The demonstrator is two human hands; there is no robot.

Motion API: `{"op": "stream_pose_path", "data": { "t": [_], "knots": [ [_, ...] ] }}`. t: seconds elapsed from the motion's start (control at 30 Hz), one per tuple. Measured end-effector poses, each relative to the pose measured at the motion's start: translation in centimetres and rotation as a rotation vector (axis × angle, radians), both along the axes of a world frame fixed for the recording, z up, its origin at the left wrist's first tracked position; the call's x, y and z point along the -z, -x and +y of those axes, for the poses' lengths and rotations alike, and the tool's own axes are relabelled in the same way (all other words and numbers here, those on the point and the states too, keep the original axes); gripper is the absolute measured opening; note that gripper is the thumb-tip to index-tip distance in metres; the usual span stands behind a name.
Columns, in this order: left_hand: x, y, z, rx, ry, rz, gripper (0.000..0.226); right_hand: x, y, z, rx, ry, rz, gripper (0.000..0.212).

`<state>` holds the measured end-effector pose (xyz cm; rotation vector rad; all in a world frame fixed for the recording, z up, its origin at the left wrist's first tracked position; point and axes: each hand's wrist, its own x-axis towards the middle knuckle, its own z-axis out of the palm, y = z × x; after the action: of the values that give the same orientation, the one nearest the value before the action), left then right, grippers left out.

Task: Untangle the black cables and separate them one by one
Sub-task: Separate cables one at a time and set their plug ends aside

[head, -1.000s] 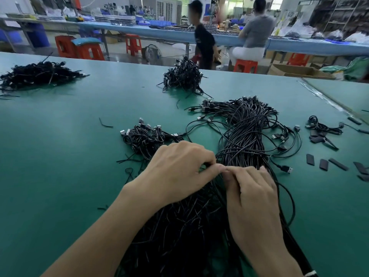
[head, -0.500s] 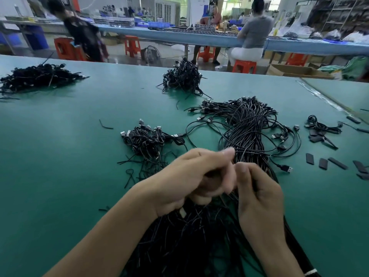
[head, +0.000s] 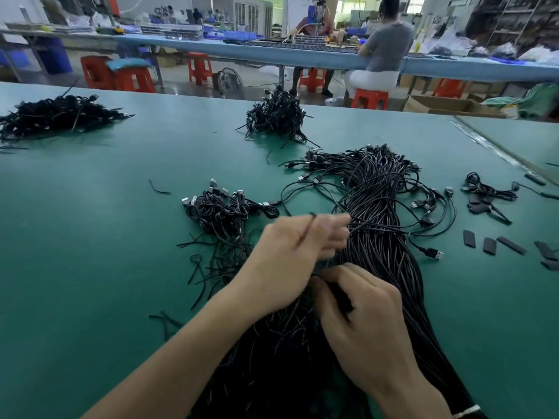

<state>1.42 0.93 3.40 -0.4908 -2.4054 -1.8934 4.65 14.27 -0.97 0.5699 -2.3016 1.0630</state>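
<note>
A big bundle of long black USB cables [head: 378, 207] runs down the middle of the green table [head: 90, 237] toward me. My left hand [head: 290, 255] is blurred above the bundle's left side, with a thin black tie strip lying across its back; its fingers are curled. My right hand [head: 360, 316] sits on the bundle below it and pinches a black cable between thumb and fingers. To the left lies a small heap of coiled black cables [head: 223, 210] with loose black ties [head: 208, 267] under it.
Two more piles of black cables lie further back: a far pile [head: 278, 116] in the middle and a far-left pile [head: 57, 113]. Small black sleeves [head: 490, 243] and a little coil [head: 484, 189] lie at the right. People sit at a bench beyond the table.
My left hand has lifted up and left with a thin black tie strip, blurring as it moves. My right hand has dropped lower on the bundle and closed on a cable.
</note>
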Motion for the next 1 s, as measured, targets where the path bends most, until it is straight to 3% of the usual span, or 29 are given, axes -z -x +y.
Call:
{"op": "stream_pose_path", "data": {
  "t": [0.1,0.2,0.33,0.47,0.63,0.73,0.87,0.93,1.0],
  "knots": [
    [-0.4,-0.4,-0.2,0.075,0.359,0.008,0.043,-0.1,0.1,0.3,0.016,0.02,0.107,0.019],
    [-1.4,-0.4,-1.1,0.193,0.367,-0.214,0.057,-0.2,0.0,0.8,0.066,0.09,0.19,0.016],
    [-2.2,-0.5,-2.0,0.268,0.356,-0.323,0.065,-0.3,0.1,1.0,0.073,0.204,0.198,0.013],
    [-2.8,-0.7,-1.8,0.413,0.169,-0.401,0.068,-0.4,0.3,0.9,0.079,0.25,0.17,0.014],
    [-2.9,-0.5,-1.8,0.542,-0.387,-0.586,0.052,0.0,0.4,0.6,0.023,0.311,-0.011,0.027],
    [-2.5,-0.2,-1.7,0.465,-0.572,-0.543,0.045,0.0,0.3,0.1,-0.041,0.27,-0.067,0.018],
    [-1.7,0.3,-1.4,0.397,-0.841,-0.454,0.041,-0.4,0.0,-0.3,-0.031,0.114,0.013,0.017],
    [-1.5,0.5,-1.1,0.256,-0.864,-0.369,0.04,-0.4,-0.2,-0.3,-0.014,0.101,0.064,0.021],
    [-1.4,0.6,-1.0,0.092,-0.721,-0.255,0.039,-0.3,-0.3,-0.2,0.015,0.082,0.11,0.025]
  ]
}}
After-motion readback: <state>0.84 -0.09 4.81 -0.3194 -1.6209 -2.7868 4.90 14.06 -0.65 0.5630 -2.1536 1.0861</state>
